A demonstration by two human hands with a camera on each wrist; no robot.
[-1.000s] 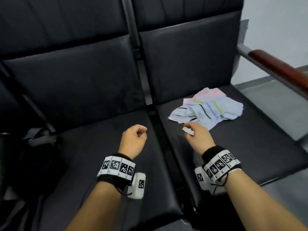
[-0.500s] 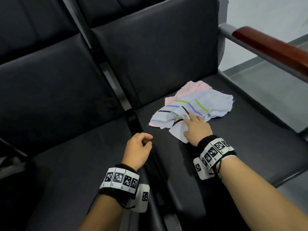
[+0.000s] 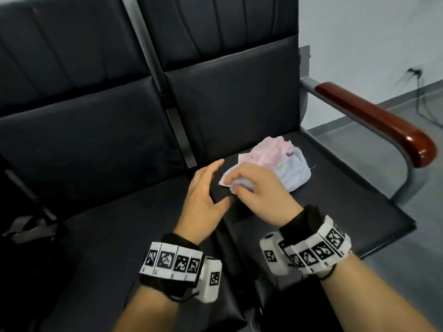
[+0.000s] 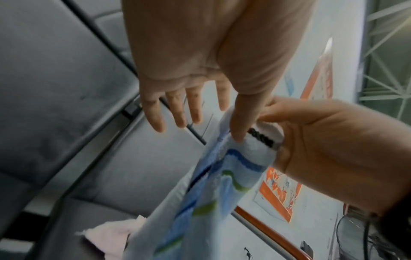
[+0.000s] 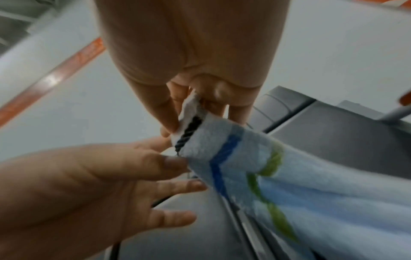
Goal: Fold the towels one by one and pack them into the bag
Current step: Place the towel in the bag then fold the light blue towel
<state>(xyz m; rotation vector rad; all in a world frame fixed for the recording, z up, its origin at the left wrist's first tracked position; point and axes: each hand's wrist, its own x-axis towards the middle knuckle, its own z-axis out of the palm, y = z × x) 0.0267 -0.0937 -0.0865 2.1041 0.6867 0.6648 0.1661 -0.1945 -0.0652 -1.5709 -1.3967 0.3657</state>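
A light blue towel [image 3: 296, 174] with blue, green and black stripes lies bunched on the right seat [image 3: 335, 212]. A pink towel [image 3: 273, 152] sits crumpled partly on top of it, toward the backrest. My right hand [image 3: 242, 182] pinches a corner of the blue towel [image 5: 289, 184] by its black stripe, and the cloth hangs from it. My left hand [image 3: 215, 183] is just to the left with fingers straight and spread. Its thumb [image 4: 240, 123] touches the same towel corner [image 4: 213, 184]. The pink towel [image 4: 111, 235] shows below in the left wrist view.
The black seats stand in a row, with a gap and metal bar [image 3: 177, 125] between them. A brown wooden armrest [image 3: 374, 121] borders the right seat. At the far left lies a dark bag-like shape with a grey strap [image 3: 31, 233]. Grey floor lies beyond the armrest.
My right hand has gone from resting on the pile to pinching the blue towel's corner and pulling it toward me. My left hand has opened and moved right to that corner. The pile is bunched up.
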